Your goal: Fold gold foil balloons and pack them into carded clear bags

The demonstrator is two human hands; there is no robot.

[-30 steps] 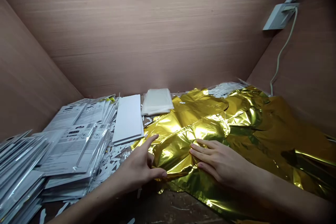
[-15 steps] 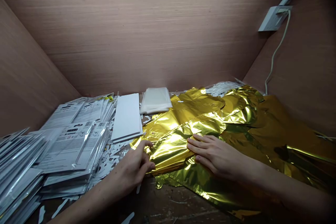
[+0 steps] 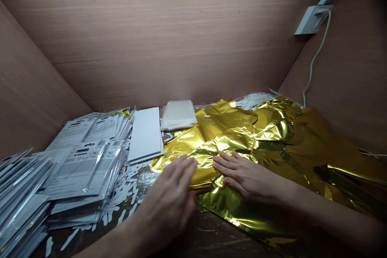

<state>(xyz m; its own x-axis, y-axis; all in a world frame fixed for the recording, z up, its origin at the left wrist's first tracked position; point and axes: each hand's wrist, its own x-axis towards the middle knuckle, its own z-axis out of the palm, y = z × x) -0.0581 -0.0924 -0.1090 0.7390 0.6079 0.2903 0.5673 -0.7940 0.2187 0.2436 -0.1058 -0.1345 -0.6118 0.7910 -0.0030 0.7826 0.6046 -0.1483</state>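
Pressing gold foil [image 3: 232, 205] against wooden bench [image 3: 217, 242] with right hand [image 3: 250, 179], fingers slightly apart, lying flat on creased fold, not clamped. Left hand [image 3: 169, 201] blurred at foil's near left edge, fingers together and extended; contact with foil hard to make out. Foil looks mostly crumpled, area under right hand flatter. Foil lies right of white card stack [image 3: 145, 134] and clear bag pack [image 3: 177, 115]. Printed packet piles [image 3: 81, 169] sit left, beside white paper scraps [image 3: 121, 193]. Foil's right end runs out of view.
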